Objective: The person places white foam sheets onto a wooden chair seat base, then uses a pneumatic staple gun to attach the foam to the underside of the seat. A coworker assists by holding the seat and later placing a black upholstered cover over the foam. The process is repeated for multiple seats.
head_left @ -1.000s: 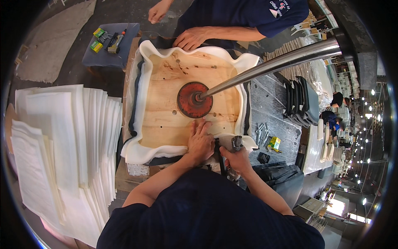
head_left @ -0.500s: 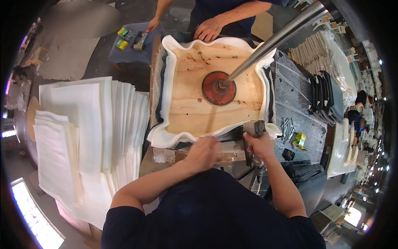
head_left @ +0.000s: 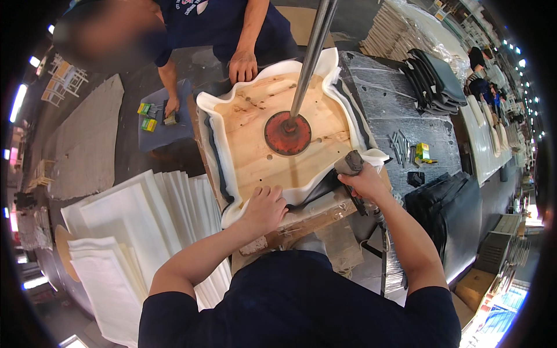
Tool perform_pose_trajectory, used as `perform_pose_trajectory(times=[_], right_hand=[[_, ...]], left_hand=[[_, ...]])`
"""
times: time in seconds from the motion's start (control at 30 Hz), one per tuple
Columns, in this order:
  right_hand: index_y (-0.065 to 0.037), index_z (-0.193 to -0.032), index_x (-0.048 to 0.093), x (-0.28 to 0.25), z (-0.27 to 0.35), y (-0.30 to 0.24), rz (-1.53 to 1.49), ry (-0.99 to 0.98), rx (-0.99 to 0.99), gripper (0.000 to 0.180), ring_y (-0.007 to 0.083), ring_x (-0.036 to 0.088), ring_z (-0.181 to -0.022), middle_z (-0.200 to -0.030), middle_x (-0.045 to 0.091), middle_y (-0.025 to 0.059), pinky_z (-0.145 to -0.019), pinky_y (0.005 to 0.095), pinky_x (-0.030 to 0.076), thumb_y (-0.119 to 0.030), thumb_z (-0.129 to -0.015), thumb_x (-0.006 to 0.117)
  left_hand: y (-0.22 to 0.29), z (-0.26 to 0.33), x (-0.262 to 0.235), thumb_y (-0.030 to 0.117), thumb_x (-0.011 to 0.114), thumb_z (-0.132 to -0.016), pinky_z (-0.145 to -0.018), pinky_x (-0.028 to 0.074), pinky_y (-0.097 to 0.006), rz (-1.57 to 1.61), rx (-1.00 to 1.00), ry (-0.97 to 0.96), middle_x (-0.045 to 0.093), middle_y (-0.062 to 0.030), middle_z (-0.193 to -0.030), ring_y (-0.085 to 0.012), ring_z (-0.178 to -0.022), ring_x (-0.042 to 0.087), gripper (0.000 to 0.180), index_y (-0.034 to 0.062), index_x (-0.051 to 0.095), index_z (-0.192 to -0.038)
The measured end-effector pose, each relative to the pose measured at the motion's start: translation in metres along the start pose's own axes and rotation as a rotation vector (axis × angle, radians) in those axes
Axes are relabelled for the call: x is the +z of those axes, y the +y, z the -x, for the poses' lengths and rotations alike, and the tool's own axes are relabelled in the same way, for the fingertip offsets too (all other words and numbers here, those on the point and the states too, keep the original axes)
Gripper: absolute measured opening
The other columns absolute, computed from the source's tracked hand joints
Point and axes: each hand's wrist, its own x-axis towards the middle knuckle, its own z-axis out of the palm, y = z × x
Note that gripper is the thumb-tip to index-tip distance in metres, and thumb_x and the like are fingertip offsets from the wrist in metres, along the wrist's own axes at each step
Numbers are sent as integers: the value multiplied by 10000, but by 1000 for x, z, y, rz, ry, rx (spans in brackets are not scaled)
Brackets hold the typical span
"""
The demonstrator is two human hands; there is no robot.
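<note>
A wooden board (head_left: pixel 246 139) lies on the work stand, ringed by a wavy border of white padding (head_left: pixel 206 103). Dark cover material (head_left: pixel 319 190) shows under and beside the padding. My left hand (head_left: pixel 266 210) is on the near edge, fingers curled over the padding by the board's rim. In my right hand (head_left: pixel 371 184) is a staple gun (head_left: pixel 349 165), gripped by its handle, its head over the near right part of the border. A red round plate (head_left: pixel 284 136) on a metal rod (head_left: pixel 313 58) presses on the board's middle.
Across the stand, a co-worker's hand (head_left: pixel 242 65) rests at the far edge; their other hand (head_left: pixel 172 107) is at a tool on a blue-grey surface (head_left: pixel 159 130). White sheets (head_left: pixel 133 203) are stacked left. Right are a wrapped table (head_left: pixel 377 93), metal strips and black sheets (head_left: pixel 447 209).
My left hand, blurred before, has come to rest on the near edge. The view has turned, so the board appears tilted. The co-worker leans further in on the left.
</note>
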Motion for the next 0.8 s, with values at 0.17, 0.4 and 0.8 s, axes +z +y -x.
perform_pose_trajectory(times=[0.17,0.4,0.8], right_hand=[[9,-1181,728,2,2,-4,47,27,29,467,175,687,-530,-788,751,98,-461,343,551,-311,-886,899],[12,-1173,731,2,-1,-6,91,38,56,486,174,693,-534,-774,749,97,-482,344,562,-329,-875,906],[-19,-1335,681,83,75,-22,-428,-119,-6,470,144,684,-562,-940,750,58,-492,302,540,-254,-970,863]], left_hand=[[-11,-11,-1,322,789,-947,-943,455,-481,188,-42,-117,628,-96,-1074,-323,-1022,611,234,96,774,-890],[-28,-12,18,272,816,-925,-929,449,-480,283,-53,92,626,-69,-980,-322,-983,591,195,92,769,-867],[-30,-10,34,265,850,-887,-961,402,-504,412,-377,341,608,-67,-1010,-334,-1050,547,215,79,773,-810]])
